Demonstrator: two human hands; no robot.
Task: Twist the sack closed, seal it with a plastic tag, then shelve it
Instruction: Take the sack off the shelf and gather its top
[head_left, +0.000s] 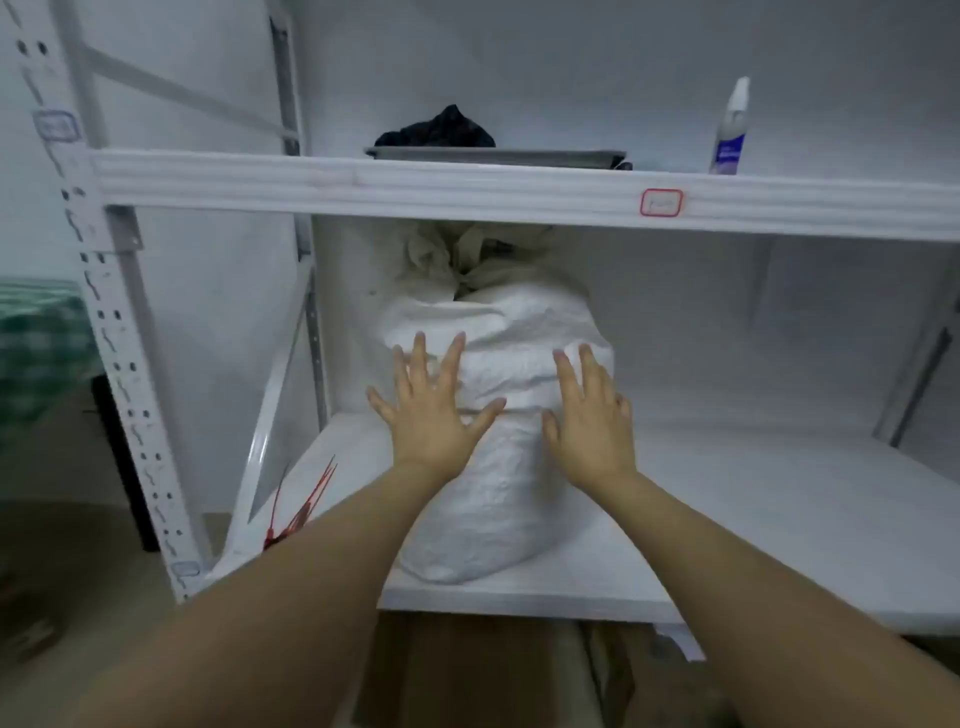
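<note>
head view: the sack (511, 327) stands on the lower shelf (753, 499), its bunched neck partly cut off by the upper beam (415, 184), any seal too dim to make out. left hand (431, 418) and right hand (592, 423) press flat on its front, fingers spread. red plastic tags (307, 501) lie at left, half hidden by the forearm (311, 597); a spray bottle (730, 130) and a dark bundle (441, 130) sit above.
</note>
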